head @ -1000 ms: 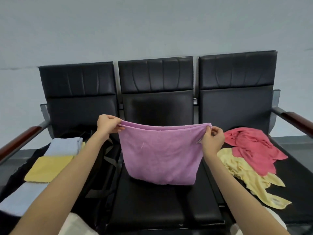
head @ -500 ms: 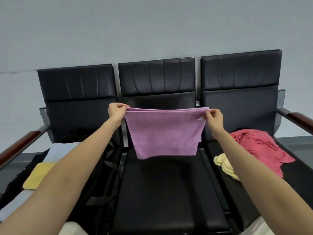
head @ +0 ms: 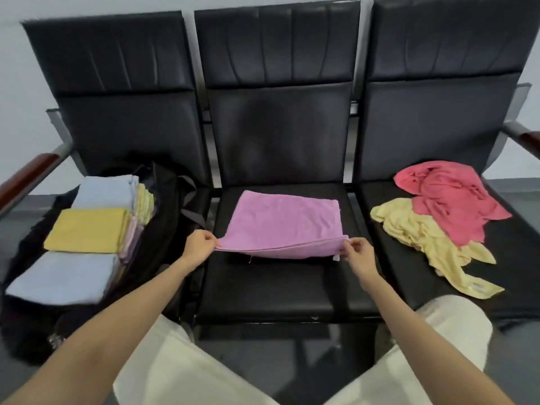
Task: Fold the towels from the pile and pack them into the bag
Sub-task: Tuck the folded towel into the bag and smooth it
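Your left hand [head: 199,247] and right hand [head: 357,253] each pinch a near corner of the purple towel [head: 285,222], which lies folded on the middle seat [head: 280,285]. The black bag [head: 163,229] with folded towels [head: 87,229] sits on the left, and the loose pile [head: 438,217] lies on the right seat.

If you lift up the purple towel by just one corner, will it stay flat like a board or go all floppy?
Probably floppy: the purple towel sags between the left hand and right hand pinching its near corners. It looks light, since fingertips alone hold that edge up. Its fold would likely fall open.
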`<action>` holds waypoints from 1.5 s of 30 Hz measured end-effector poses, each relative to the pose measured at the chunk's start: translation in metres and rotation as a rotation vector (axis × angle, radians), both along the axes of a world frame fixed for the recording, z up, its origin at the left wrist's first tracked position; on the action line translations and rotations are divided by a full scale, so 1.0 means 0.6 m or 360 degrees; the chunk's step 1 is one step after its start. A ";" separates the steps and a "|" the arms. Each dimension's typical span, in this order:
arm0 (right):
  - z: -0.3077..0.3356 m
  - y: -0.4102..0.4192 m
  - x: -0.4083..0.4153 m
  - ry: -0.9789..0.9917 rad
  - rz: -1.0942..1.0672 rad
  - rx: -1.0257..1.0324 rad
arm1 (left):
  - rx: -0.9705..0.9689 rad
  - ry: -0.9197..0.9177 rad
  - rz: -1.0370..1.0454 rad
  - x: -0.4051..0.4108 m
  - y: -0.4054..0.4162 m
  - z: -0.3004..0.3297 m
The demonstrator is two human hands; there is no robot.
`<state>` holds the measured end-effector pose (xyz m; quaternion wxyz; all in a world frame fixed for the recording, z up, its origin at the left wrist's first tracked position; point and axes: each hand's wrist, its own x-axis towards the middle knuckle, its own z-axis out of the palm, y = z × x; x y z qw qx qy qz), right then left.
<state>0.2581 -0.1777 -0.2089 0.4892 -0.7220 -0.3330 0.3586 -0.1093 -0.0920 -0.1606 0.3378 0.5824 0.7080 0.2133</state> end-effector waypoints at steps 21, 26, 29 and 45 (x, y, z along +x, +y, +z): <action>0.006 -0.086 -0.003 -0.0340 0.0435 -0.0032 | -0.0086 -0.0062 -0.1106 0.253 -0.118 -0.056; 0.013 -0.081 0.006 -0.0225 0.0517 -0.0022 | -0.0089 -0.0326 -0.1059 0.324 -0.119 -0.061; 0.008 -0.071 0.013 -0.0056 0.0476 -0.0115 | -0.0089 -0.0324 -0.1046 0.336 -0.122 -0.065; -0.055 0.251 0.055 -0.0263 0.0068 -0.0524 | -0.0517 -0.0441 -0.0769 0.299 -0.125 -0.054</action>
